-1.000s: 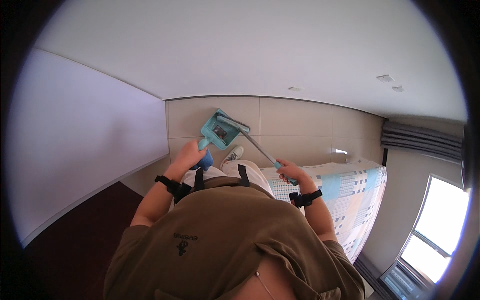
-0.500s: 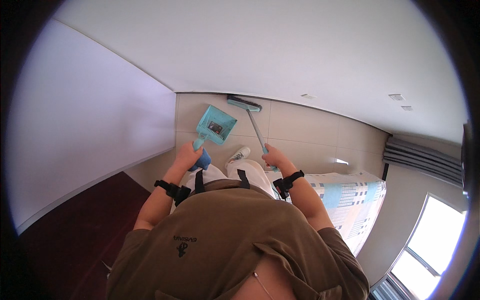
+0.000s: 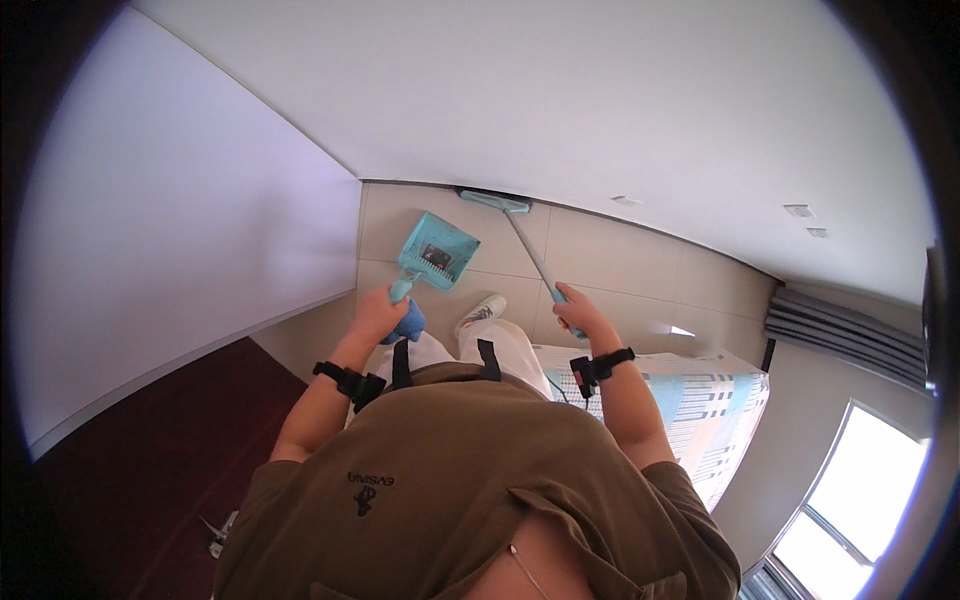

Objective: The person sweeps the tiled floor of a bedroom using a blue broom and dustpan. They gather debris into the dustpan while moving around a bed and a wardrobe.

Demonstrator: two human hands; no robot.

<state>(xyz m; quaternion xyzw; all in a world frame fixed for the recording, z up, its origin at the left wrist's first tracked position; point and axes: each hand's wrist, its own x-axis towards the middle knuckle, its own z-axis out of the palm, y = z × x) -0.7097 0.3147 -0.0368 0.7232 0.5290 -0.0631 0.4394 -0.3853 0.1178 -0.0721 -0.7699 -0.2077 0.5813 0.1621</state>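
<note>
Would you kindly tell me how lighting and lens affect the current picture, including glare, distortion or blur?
Head view, lighting: the window is washed out to white, and a soft dark patch shades the left panel; head view, distortion: the wall's lower edge bows, and the corners go black; head view, sharpness: broom and dustpan show no strong blur.

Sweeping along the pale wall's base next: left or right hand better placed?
Probably the right hand: it grips the long-handled turquoise broom, whose head sits at the wall's base. The left hand holds the square turquoise dustpan.
</note>
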